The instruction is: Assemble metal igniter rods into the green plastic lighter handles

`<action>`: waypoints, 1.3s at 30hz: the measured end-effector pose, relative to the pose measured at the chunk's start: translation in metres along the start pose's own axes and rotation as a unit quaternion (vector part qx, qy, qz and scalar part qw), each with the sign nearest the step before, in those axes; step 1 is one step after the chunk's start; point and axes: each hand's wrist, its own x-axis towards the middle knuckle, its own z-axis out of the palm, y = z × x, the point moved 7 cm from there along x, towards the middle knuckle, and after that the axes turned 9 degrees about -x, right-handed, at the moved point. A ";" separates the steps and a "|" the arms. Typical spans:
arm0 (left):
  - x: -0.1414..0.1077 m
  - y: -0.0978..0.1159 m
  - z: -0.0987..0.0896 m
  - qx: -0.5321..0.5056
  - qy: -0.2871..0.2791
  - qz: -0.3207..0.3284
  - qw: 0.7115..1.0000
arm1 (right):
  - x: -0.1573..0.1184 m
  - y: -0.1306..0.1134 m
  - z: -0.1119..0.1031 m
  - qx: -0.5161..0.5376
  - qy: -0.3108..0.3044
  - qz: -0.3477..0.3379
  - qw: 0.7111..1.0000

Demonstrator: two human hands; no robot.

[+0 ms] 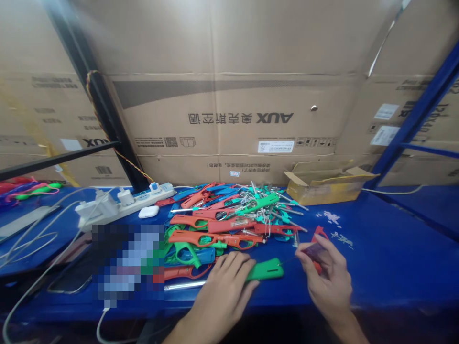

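My left hand (229, 291) lies closed over a green lighter casing (267, 270) with a slot near its end, at the table's front. A silver metal tube (186, 285) comes out on the other side of that hand. My right hand (328, 282) pinches a small tool with a dark purplish handle (316, 250). Its thin shaft seems to reach the green casing; the exact contact is too small to make out. Partly hidden behind my right hand is a red plastic piece (320, 232). Beyond my left hand is a heap of orange, green and blue lighter casings (201, 239).
Lighter nozzles with wires (265, 203) lie at the back of the heap. An open yellow carton (324, 191) stands behind, with tiny pale parts (332, 217) before it. At left are a power strip (132, 203), a white case (148, 212), cables and a pixelated patch.
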 end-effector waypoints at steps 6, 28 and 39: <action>0.001 -0.001 0.000 0.003 0.009 0.006 1.000 | 0.005 -0.004 0.002 -0.007 -0.010 -0.003 1.000; 0.002 0.001 -0.003 0.014 0.022 0.026 0.999 | 0.032 -0.027 0.027 0.103 -0.084 -0.079 0.988; 0.000 -0.001 -0.001 0.013 0.028 0.023 0.999 | 0.026 -0.023 0.024 0.124 -0.079 -0.085 0.985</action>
